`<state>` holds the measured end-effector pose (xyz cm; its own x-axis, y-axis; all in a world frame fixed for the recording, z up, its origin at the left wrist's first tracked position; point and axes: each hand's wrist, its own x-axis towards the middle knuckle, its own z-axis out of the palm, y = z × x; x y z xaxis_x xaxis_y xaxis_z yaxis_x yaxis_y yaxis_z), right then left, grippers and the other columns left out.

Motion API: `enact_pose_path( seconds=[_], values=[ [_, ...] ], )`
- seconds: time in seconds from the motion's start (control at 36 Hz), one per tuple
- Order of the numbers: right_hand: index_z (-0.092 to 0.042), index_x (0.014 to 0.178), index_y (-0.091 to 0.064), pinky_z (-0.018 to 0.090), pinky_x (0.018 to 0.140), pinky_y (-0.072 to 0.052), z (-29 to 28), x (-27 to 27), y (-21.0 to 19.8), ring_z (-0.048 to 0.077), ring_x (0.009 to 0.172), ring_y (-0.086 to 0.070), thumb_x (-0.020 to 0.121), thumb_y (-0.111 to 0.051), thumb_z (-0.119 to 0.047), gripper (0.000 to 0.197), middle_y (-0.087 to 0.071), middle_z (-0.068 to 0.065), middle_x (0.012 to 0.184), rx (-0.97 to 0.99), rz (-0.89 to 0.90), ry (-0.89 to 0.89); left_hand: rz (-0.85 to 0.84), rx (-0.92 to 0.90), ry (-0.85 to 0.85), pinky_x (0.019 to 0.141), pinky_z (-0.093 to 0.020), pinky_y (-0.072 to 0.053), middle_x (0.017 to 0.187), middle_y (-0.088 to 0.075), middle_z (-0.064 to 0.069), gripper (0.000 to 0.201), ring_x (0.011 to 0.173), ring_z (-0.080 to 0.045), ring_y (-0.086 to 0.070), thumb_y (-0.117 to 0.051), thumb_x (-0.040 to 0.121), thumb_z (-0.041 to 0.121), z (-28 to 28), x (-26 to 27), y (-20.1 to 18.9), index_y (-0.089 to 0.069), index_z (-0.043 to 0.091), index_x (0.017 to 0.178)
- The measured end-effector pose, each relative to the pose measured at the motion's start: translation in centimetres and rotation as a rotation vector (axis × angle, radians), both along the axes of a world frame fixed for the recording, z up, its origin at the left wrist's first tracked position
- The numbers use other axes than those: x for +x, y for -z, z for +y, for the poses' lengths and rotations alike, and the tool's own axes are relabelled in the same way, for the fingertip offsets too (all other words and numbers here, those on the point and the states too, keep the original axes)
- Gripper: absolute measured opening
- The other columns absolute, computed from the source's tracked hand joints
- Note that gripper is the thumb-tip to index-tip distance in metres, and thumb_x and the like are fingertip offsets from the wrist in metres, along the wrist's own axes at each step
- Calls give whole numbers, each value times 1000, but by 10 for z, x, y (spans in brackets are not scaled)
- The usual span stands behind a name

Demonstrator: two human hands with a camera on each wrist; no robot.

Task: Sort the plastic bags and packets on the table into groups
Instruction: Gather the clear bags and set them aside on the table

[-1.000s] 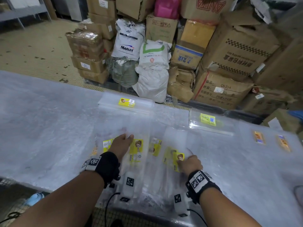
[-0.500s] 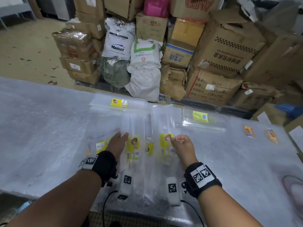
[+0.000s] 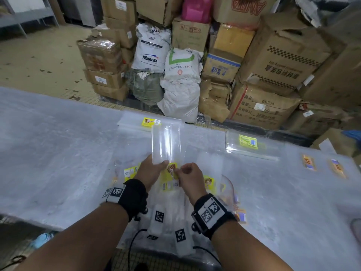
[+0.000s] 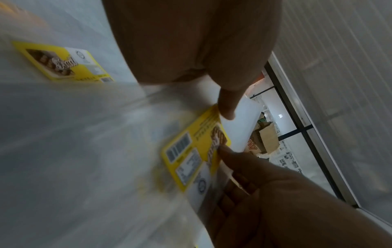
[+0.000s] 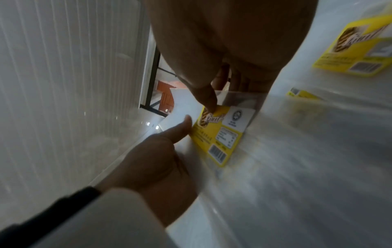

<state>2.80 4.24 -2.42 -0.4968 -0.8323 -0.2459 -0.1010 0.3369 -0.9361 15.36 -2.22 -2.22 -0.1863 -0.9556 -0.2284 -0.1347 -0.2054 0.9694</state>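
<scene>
A long clear plastic bag (image 3: 166,141) with a yellow label (image 3: 170,176) is held up above the table, its clear end pointing away from me. My left hand (image 3: 163,164) pinches its left edge by the label, and my right hand (image 3: 180,170) pinches the label's right side. The left wrist view shows my left thumb (image 4: 227,107) on the bag's yellow label (image 4: 191,156). In the right wrist view my right thumb (image 5: 208,100) presses the same label (image 5: 220,134). More clear bags with yellow labels (image 3: 210,182) lie loose under my hands.
A flat stack of clear bags (image 3: 151,122) lies at the table's far edge, another stack (image 3: 248,141) to its right. Two small orange packets (image 3: 308,162) lie far right, one more packet (image 3: 241,215) by my right wrist. Boxes and sacks (image 3: 179,75) stand behind the table.
My right hand lifted one bag out of the loose pile and brought it leftward. My left hand rose off the table and took hold of it too.
</scene>
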Motion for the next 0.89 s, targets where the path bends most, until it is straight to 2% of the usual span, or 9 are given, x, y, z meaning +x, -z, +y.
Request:
enact_pose_path(
  seconds=[0.14, 0.22, 0.31, 0.39, 0.44, 0.53, 0.61, 0.72, 0.89],
  values=[
    [-16, 95, -55, 32, 80, -48, 6, -12, 8, 22, 89, -61, 86, -70, -26, 20, -61, -1, 90, 120, 135, 41, -30, 21, -89, 82, -34, -51, 97, -70, -4, 17, 89, -22, -65, -67, 89, 7, -6, 19, 3, -63, 15, 103],
    [-9, 108, -57, 32, 86, -46, 15, -36, 19, 30, 104, -58, 77, -70, -28, 38, -62, 11, 108, 324, 271, 128, -34, 44, -102, 89, -41, -52, 103, -71, -8, 16, 95, -26, -67, -67, 89, 9, -11, 30, 8, -64, 18, 102],
    [-7, 110, -58, 37, 94, -48, 25, -61, 31, 32, 109, -59, 60, -66, -38, 59, -62, 15, 117, 567, 372, 155, -19, 75, -132, 90, -39, -52, 106, -70, -10, 18, 96, -27, -66, -68, 88, 7, -13, 36, 10, -64, 16, 103],
    [-4, 134, -42, 40, 104, -40, 34, -74, 34, 34, 126, -48, 68, -77, -45, 85, -47, 17, 137, 760, 438, 203, 12, 92, -146, 85, -35, -50, 105, -70, -11, 20, 93, -25, -65, -67, 89, 4, -13, 39, 13, -64, 11, 107],
    [-2, 137, -39, 40, 105, -40, 36, -78, 36, 35, 128, -47, 68, -79, -49, 92, -45, 18, 139, 779, 451, 187, 20, 107, -143, 87, -36, -50, 106, -70, -11, 20, 95, -26, -65, -67, 89, 3, -13, 40, 15, -63, 11, 107],
    [-10, 131, -49, 37, 99, -45, 36, -87, 45, 33, 121, -55, 66, -79, -34, 76, -56, 16, 130, 723, 390, 152, 16, 123, -138, 91, -40, -52, 107, -70, -10, 19, 97, -27, -66, -67, 89, 3, -12, 38, 17, -64, 14, 105],
    [-20, 106, -63, 35, 88, -54, 35, -98, 58, 26, 96, -65, 60, -74, -16, 48, -69, 5, 99, 616, 321, 150, 18, 132, -118, 93, -41, -51, 106, -70, -7, 20, 101, -28, -66, -66, 90, 4, -11, 35, 18, -64, 14, 107],
    [-23, 79, -47, 34, 88, -48, 37, -93, 40, 29, 99, -61, 71, -68, -7, 27, -60, 1, 93, 500, 285, 259, 14, 144, -110, 98, -46, -51, 109, -70, -9, 22, 104, -29, -66, -66, 90, 5, -10, 33, 17, -63, 12, 110],
    [-21, 84, -47, 36, 77, -48, 30, -82, 21, 30, 81, -58, 89, -47, -11, 12, -55, 0, 75, 216, 279, 321, 42, 166, -100, 93, -44, -51, 112, -69, -13, 23, 102, -31, -65, -63, 91, 2, -11, 27, 19, -63, 8, 113]
  ],
)
